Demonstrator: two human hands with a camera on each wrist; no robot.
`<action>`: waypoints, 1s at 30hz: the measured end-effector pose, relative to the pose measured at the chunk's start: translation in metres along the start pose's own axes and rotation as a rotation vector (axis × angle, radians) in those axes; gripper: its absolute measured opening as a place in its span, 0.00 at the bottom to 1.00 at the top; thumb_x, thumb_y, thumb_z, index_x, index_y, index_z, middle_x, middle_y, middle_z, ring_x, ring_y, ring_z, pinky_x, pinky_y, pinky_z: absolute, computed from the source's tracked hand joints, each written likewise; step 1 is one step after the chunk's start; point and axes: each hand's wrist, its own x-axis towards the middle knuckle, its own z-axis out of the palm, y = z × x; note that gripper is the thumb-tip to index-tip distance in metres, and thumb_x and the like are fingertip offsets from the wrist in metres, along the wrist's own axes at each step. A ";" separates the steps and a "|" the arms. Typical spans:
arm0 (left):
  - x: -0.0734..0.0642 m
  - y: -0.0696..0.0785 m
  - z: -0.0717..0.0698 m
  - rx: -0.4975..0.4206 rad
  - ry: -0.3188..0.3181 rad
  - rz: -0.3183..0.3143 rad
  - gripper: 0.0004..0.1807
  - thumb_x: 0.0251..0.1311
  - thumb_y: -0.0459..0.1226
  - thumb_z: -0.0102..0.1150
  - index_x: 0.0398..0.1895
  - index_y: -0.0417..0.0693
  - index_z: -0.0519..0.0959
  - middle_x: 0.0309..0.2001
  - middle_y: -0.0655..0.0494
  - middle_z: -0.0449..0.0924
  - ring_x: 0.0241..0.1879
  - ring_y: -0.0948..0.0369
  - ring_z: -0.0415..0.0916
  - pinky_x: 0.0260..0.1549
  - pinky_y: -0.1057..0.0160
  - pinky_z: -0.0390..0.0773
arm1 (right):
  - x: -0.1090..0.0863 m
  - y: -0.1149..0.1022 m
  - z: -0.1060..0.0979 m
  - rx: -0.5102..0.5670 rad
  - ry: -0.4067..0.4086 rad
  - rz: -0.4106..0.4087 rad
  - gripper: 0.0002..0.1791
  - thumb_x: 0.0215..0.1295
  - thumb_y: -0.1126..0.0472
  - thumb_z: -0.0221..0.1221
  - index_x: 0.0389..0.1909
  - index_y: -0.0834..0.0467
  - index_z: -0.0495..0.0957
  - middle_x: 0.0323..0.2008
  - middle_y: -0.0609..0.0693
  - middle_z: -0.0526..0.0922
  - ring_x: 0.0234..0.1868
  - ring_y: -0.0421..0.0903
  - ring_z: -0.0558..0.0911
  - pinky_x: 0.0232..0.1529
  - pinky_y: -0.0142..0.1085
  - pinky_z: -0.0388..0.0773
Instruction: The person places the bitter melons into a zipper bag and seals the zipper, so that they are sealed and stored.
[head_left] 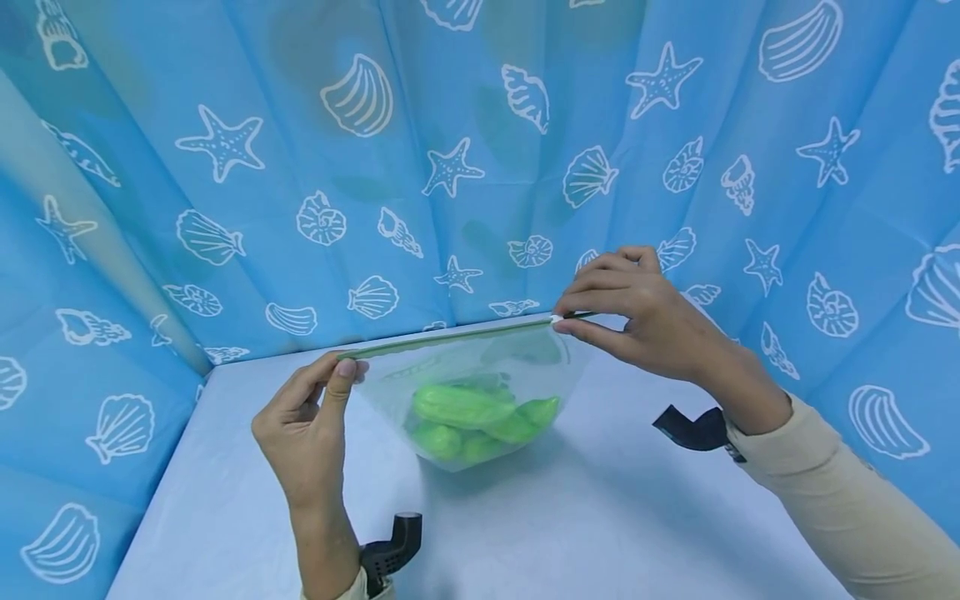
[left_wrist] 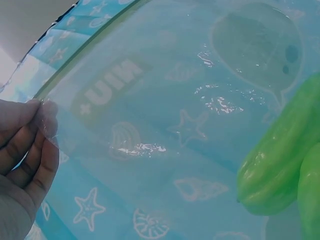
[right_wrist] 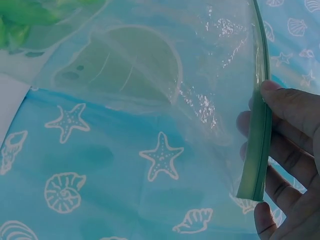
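A see-through zip bag (head_left: 536, 350) hangs with its mouth edge stretched between both hands, its lower part low over the table. Several bright green, long vegetables (head_left: 465, 408) lie in its bottom; the left wrist view shows one vegetable (left_wrist: 277, 160) with a ridged surface. My left hand (head_left: 311, 425) pinches the bag's left top corner between thumb and fingers. With thumb and fingers, my right hand (head_left: 637, 308) grips the green zip strip (right_wrist: 257, 150) close to its right end. A small white slider (head_left: 556, 319) shows at the right fingertips.
Under the bag is a white table (head_left: 600, 517). A blue curtain (head_left: 480, 217) with white shell and starfish prints stands behind it and along the sides. A black wrist mount (head_left: 393, 546) sits at the left wrist, another black mount (head_left: 697, 429) at the right.
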 end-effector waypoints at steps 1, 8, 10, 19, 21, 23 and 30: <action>0.000 0.000 0.000 0.001 0.001 -0.001 0.10 0.57 0.20 0.64 0.42 0.32 0.86 0.32 0.46 0.86 0.35 0.60 0.83 0.53 0.61 0.77 | -0.001 0.001 0.000 -0.001 0.001 0.001 0.20 0.73 0.44 0.55 0.39 0.54 0.88 0.36 0.43 0.86 0.47 0.49 0.79 0.49 0.53 0.61; 0.001 0.000 0.000 0.003 0.003 -0.004 0.11 0.57 0.20 0.64 0.43 0.32 0.86 0.32 0.47 0.86 0.35 0.60 0.83 0.54 0.61 0.77 | -0.005 0.003 -0.002 -0.006 0.015 0.007 0.21 0.73 0.43 0.56 0.38 0.54 0.88 0.36 0.44 0.87 0.46 0.49 0.80 0.47 0.52 0.61; 0.001 0.000 0.000 0.006 0.004 -0.006 0.11 0.57 0.20 0.64 0.43 0.32 0.86 0.32 0.47 0.86 0.35 0.60 0.83 0.54 0.61 0.77 | -0.006 0.004 -0.003 -0.007 0.012 0.010 0.21 0.73 0.43 0.56 0.38 0.55 0.88 0.36 0.44 0.86 0.46 0.49 0.80 0.46 0.52 0.61; -0.001 -0.001 0.000 0.004 0.009 -0.005 0.10 0.57 0.20 0.64 0.42 0.31 0.86 0.32 0.47 0.86 0.35 0.60 0.83 0.53 0.61 0.77 | -0.010 0.008 -0.006 0.007 0.027 0.002 0.21 0.72 0.43 0.55 0.37 0.55 0.88 0.35 0.45 0.86 0.44 0.49 0.79 0.45 0.52 0.60; -0.001 -0.002 0.000 0.006 0.009 -0.004 0.10 0.58 0.20 0.64 0.42 0.32 0.86 0.32 0.47 0.86 0.35 0.60 0.83 0.53 0.61 0.77 | -0.011 0.008 -0.006 0.009 0.029 0.001 0.21 0.72 0.43 0.56 0.37 0.55 0.88 0.35 0.45 0.86 0.44 0.49 0.79 0.44 0.51 0.60; -0.001 -0.002 -0.001 0.006 0.011 -0.004 0.10 0.57 0.20 0.64 0.42 0.32 0.86 0.32 0.47 0.86 0.35 0.60 0.83 0.54 0.60 0.77 | -0.012 0.008 -0.007 0.010 0.027 0.000 0.21 0.72 0.43 0.56 0.37 0.55 0.88 0.35 0.45 0.86 0.44 0.49 0.80 0.44 0.51 0.60; 0.000 -0.002 0.000 0.003 0.007 -0.002 0.10 0.58 0.20 0.64 0.42 0.32 0.86 0.32 0.47 0.86 0.35 0.60 0.83 0.53 0.61 0.78 | -0.017 0.011 -0.008 0.014 0.035 0.011 0.22 0.72 0.43 0.56 0.37 0.56 0.88 0.36 0.46 0.86 0.44 0.49 0.80 0.44 0.50 0.61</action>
